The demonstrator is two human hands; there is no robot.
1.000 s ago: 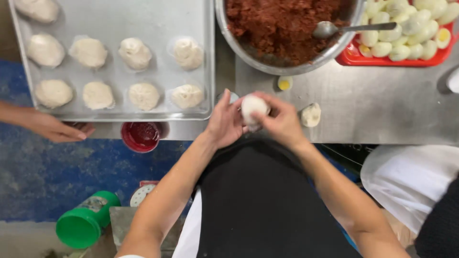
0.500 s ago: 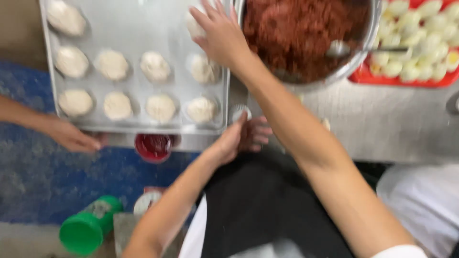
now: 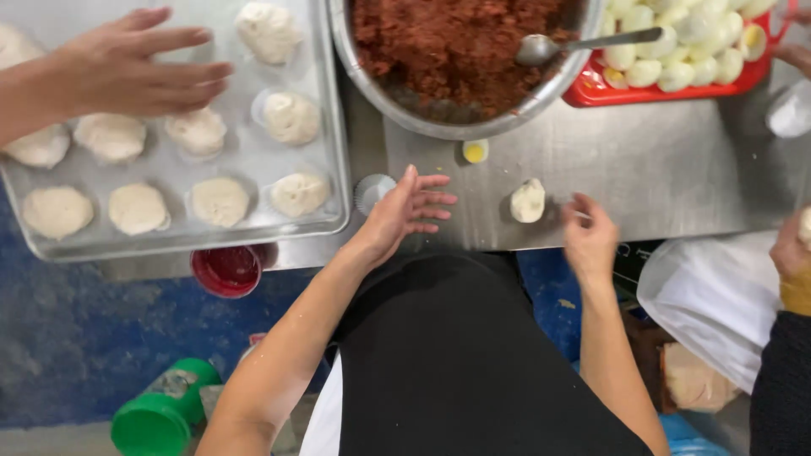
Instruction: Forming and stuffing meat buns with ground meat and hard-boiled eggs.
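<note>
Dough piece point(image 3: 528, 201) lies on the steel counter point(image 3: 676, 181), between the person's two hands and touching neither. Right hand point(image 3: 590, 239) is the nearer: the piece sits just left of its fingers point(image 3: 581, 207), which are loosely spread and grasp nothing. Left hand point(image 3: 407, 211) lies flat, fingers splayed and empty, farther off to the piece's left. Piece is roundish, no clear long axis.

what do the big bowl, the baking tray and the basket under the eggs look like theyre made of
Bowl: looks like bare metal, probably stainless steel, with a shiny grey rim that catches the light.
Tray: thin metal, likely aluminium or steel, dull silver with soft reflections and a rolled edge.
Basket: seems to be plastic, bright red, smooth and slightly glossy.
</note>
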